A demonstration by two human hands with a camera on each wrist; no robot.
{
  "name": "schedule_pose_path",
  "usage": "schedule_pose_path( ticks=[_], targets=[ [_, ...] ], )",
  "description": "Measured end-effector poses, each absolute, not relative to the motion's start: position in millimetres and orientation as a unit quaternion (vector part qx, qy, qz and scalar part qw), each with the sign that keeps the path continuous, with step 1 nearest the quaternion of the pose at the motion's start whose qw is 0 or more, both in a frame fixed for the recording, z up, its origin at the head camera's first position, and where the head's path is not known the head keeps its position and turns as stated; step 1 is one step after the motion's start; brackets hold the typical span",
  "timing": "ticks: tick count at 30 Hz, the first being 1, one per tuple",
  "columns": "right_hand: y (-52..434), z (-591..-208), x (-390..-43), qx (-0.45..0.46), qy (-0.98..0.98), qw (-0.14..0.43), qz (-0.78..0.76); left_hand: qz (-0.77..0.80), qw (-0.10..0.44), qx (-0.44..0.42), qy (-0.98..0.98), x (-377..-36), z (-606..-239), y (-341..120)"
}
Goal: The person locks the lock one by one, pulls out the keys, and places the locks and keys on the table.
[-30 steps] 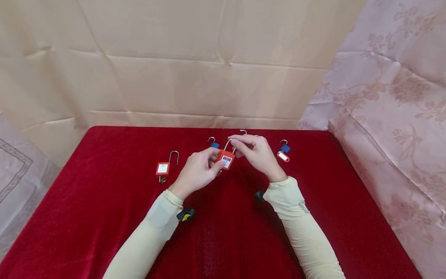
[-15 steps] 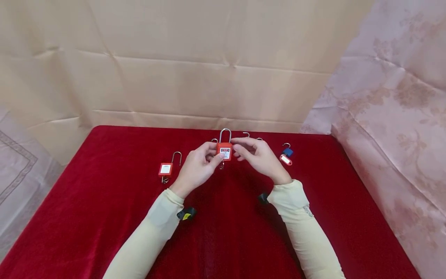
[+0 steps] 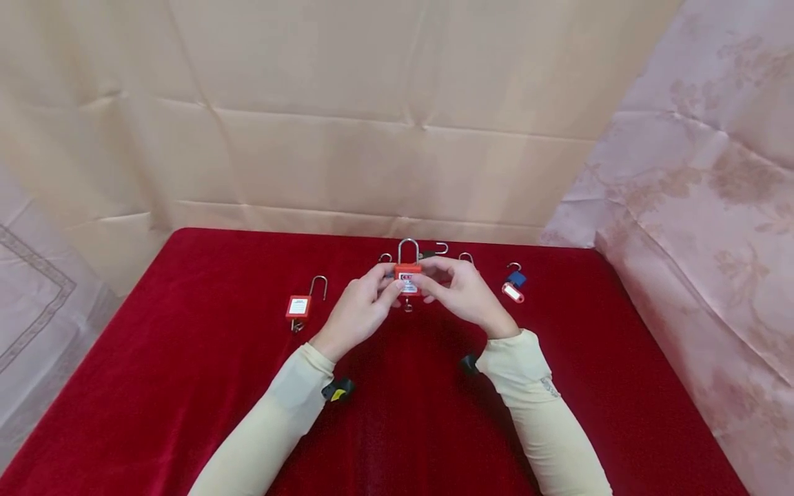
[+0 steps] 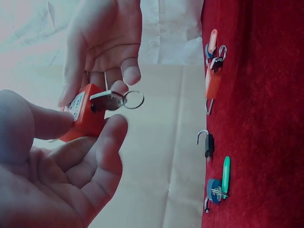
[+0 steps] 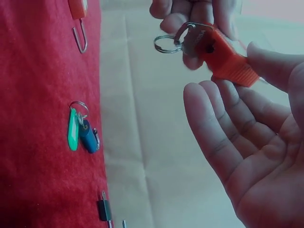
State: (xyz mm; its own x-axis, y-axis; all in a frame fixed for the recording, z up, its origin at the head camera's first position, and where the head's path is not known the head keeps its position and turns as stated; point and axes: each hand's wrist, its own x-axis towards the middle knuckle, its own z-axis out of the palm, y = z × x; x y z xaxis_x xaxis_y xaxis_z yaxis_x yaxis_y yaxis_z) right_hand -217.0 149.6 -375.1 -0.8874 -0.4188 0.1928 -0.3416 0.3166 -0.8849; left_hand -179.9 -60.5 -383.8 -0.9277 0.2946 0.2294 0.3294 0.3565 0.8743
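Red velvet tabletop [image 3: 186, 386] fills the lower part of the head view, backed by creased tan paper [image 3: 347, 138] and a floral cloth [image 3: 701, 207] on the right. Above its far middle both hands meet. The left hand [image 3: 360, 313] grips the red padlock [image 3: 407, 280] by thumb and fingertips on its left side; the right hand [image 3: 462, 293] pinches it from the right with curled fingers. The padlock is held clear of the cloth, upright, its long axis vertical: the closed steel shackle [image 3: 407, 249] points up and away from the person, and the key [image 3: 408, 303] hangs from the bottom.

The wrist views show what the head view hides. From the left wrist, the key [image 4: 107, 100] sits in the lock's underside with a bare ring [image 4: 134, 99] on it, and the right hand's fingers reach it from above. From the right wrist, the right palm lies open under the lock, only the thumb touching the body.

On the cloth lie a second red padlock [image 3: 299, 303] with open shackle, well to the left, and a blue padlock [image 3: 516, 278] with a red key tag [image 3: 512, 293] to the right. Only the wrist views reveal a blue padlock with a green tag [image 5: 72, 129] and a small black padlock [image 4: 208, 144].
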Motion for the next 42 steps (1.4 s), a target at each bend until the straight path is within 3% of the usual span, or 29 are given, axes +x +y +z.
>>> schedule_pose_path(
  ticks=[11,36,42],
  targets=[
    [147,-371,-220,-0.218,0.796,-0.033,-0.564,-0.509,0.012,-0.193,-0.839,-184,-386,-65],
    [135,-363,-214,-0.209,0.77,-0.031,-0.603,-0.521,0.083,-0.195,-0.827,-184,-385,-65],
    [136,-362,-213,-0.21,0.765,-0.033,-0.608,-0.538,0.06,-0.205,-0.815,-183,-384,-65]
  ],
)
